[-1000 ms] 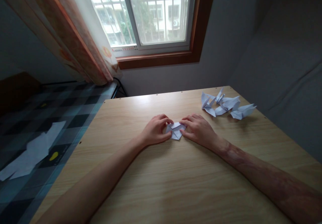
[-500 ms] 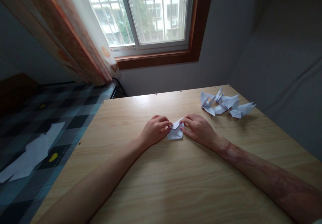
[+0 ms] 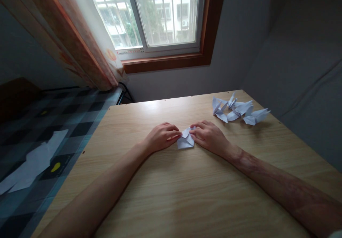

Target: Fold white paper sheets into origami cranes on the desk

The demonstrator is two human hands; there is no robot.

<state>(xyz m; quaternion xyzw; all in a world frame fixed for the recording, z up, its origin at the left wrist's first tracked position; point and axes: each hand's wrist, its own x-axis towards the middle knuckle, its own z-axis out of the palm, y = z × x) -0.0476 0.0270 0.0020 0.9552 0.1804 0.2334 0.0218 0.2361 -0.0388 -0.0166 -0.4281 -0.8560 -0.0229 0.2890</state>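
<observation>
"Head view, nearest first: what are you holding?"

"Folded white paper (image 3: 185, 143), mid-table. My left hand (image 3: 163, 137) pinches its left side, my right hand (image 3: 210, 137) its far right corner, both grips narrow."

"How far along?"

"Several folds are in, I'd judge, but it's fairly flat. My fingertips hide the edges, so I can't tell whether the top flap is finished. Beyond, far right on the wooden table (image 3: 160, 188), folded paper shapes (image 3: 255, 117) have raised points; mine shows none yet."
</observation>
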